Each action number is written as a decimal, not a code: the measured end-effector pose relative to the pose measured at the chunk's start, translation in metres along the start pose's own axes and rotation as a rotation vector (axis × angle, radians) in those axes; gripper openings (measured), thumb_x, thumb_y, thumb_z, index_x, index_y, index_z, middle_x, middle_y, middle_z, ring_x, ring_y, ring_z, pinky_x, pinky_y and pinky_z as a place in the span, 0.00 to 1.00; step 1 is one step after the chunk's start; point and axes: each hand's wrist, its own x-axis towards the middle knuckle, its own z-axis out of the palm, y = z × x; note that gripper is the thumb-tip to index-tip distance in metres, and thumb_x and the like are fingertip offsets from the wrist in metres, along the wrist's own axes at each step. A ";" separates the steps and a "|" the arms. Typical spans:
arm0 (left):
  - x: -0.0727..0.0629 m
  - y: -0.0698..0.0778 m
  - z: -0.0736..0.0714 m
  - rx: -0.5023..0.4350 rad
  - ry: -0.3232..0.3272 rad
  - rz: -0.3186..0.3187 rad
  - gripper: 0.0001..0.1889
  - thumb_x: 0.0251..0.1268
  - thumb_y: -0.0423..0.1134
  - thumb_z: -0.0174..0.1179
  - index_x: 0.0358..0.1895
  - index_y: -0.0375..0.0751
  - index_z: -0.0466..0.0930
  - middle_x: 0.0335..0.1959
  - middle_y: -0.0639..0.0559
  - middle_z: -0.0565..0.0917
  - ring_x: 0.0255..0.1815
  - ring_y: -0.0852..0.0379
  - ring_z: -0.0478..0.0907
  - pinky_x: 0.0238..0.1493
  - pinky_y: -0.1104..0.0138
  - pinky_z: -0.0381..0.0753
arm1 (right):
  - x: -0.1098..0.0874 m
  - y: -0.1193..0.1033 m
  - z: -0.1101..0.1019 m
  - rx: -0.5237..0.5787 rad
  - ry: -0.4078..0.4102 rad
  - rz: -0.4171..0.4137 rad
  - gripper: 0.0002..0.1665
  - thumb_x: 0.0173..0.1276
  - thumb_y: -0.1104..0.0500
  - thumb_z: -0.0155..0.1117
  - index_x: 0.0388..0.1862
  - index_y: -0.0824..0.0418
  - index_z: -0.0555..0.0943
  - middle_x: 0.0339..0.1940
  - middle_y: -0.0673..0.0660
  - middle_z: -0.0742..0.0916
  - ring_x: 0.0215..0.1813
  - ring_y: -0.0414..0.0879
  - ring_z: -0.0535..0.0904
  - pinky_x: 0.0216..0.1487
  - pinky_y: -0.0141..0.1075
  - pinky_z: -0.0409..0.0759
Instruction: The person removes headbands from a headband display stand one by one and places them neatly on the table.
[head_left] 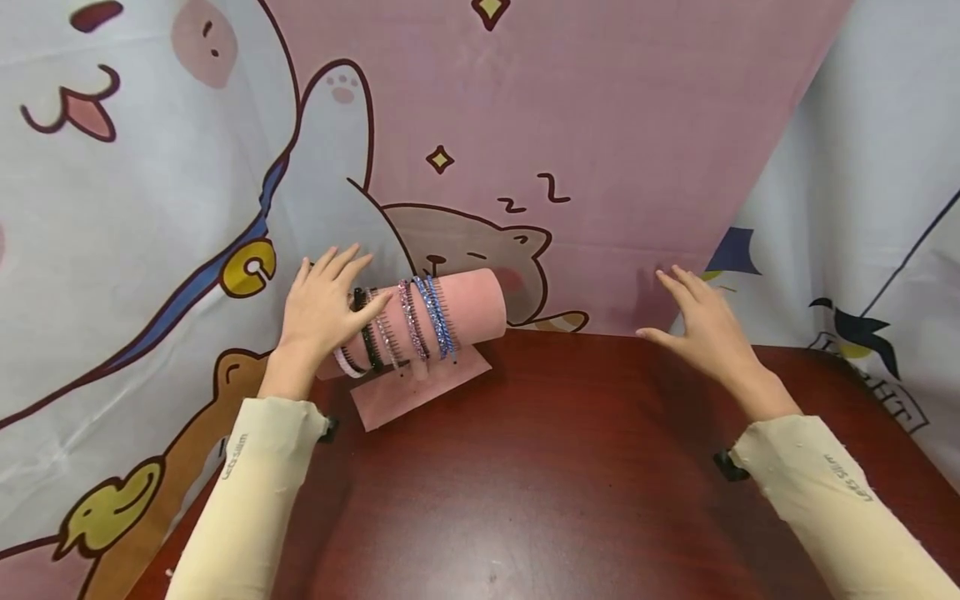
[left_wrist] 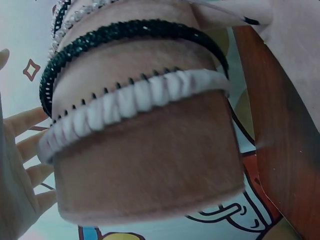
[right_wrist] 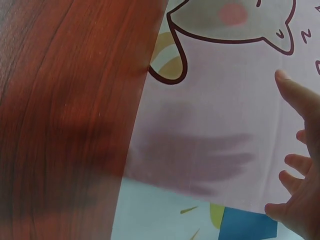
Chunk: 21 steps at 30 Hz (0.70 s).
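Observation:
A pink cylindrical headband stand with a flat base stands toward the back left of the table. Several headbands circle it: a blue glittery headband, a pinkish beaded one, a clear beaded one, a black headband and a white pleated headband at the left end. My left hand hovers over the stand's left end, fingers spread, gripping nothing; in the left wrist view its fingers show beside the cylinder. My right hand is raised over the table's right back, fingers extended, holding nothing.
The dark red wooden table meets a cartoon-printed cloth at its back edge. More printed cloth hangs at the left and right sides. A shadow of my right hand falls on the cloth.

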 end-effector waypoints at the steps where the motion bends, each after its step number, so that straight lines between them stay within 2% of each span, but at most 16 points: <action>1: -0.002 -0.001 0.000 -0.001 0.003 0.002 0.39 0.66 0.68 0.50 0.75 0.49 0.65 0.79 0.46 0.62 0.81 0.41 0.53 0.81 0.41 0.45 | 0.000 0.000 0.002 0.004 0.001 -0.004 0.56 0.58 0.44 0.75 0.79 0.62 0.59 0.77 0.72 0.63 0.77 0.70 0.57 0.73 0.67 0.56; 6: -0.010 -0.006 0.002 -0.021 0.035 0.013 0.37 0.66 0.64 0.50 0.73 0.48 0.67 0.77 0.46 0.65 0.80 0.41 0.56 0.81 0.44 0.48 | 0.001 -0.006 0.007 0.034 -0.003 0.010 0.55 0.59 0.46 0.75 0.79 0.61 0.60 0.78 0.71 0.64 0.75 0.71 0.58 0.71 0.68 0.58; 13: -0.019 -0.010 0.006 -0.034 0.117 0.027 0.32 0.65 0.57 0.52 0.69 0.46 0.72 0.74 0.46 0.71 0.77 0.43 0.62 0.81 0.50 0.53 | -0.001 -0.016 0.013 0.045 0.036 0.004 0.50 0.58 0.49 0.76 0.76 0.61 0.65 0.75 0.68 0.69 0.71 0.70 0.64 0.67 0.66 0.65; 21: -0.027 -0.017 0.011 -0.093 0.223 0.039 0.28 0.64 0.53 0.51 0.64 0.45 0.77 0.69 0.46 0.76 0.74 0.44 0.68 0.78 0.53 0.60 | -0.001 -0.024 0.020 0.064 0.042 -0.006 0.46 0.59 0.50 0.75 0.74 0.61 0.68 0.73 0.67 0.72 0.71 0.67 0.67 0.67 0.66 0.67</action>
